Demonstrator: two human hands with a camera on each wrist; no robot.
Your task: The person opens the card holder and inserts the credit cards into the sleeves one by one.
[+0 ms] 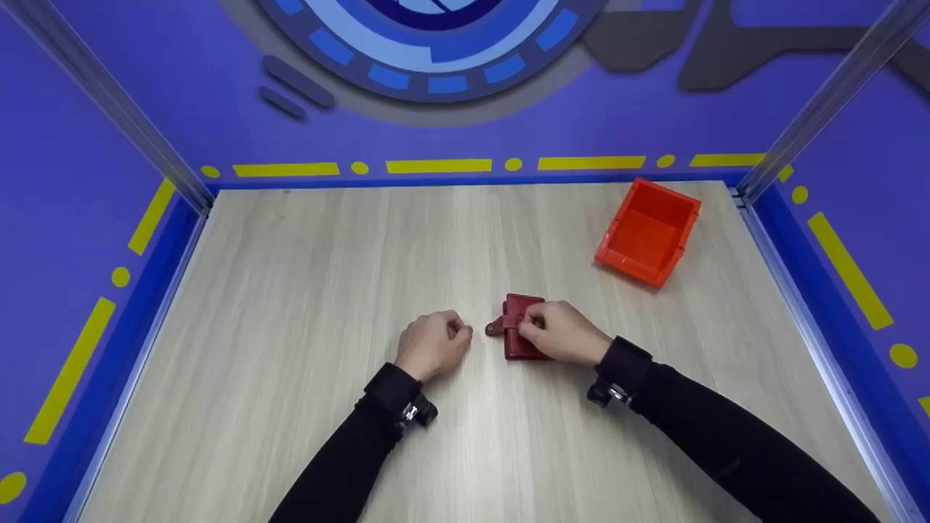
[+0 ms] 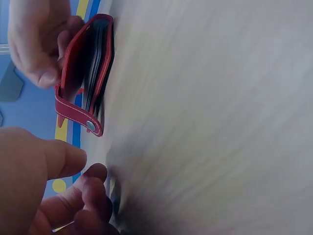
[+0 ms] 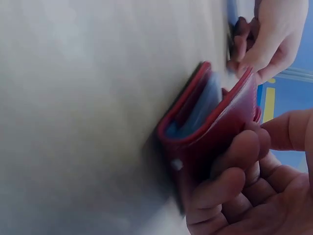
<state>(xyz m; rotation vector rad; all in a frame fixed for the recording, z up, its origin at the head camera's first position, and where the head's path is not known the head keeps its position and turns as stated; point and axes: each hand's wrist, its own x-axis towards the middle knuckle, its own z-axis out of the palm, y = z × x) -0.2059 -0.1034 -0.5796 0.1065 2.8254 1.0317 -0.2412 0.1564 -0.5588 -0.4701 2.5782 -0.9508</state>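
Note:
A small red leather card wallet (image 1: pixel 514 349) lies on the table in front of me. Its strap with a metal snap (image 2: pixel 91 126) sticks out toward my left hand. Seen from the side, the cover stands slightly raised, and dark sleeves (image 2: pixel 93 68) show between the two covers. My right hand (image 1: pixel 563 330) pinches the wallet at the strap on its top cover, thumb against forefinger, the other fingers curled along the cover (image 3: pixel 210 152). Just left of the strap, my left hand (image 1: pixel 434 343) rests by the table with loosely curled fingers, holding nothing.
An orange-red plastic bin (image 1: pixel 647 236) stands at the back right of the wooden table (image 1: pixel 327 269). Blue panels (image 1: pixel 436 138) with yellow markings close off the back and both sides. Dark wrist cameras (image 1: pixel 415 412) are strapped to both wrists.

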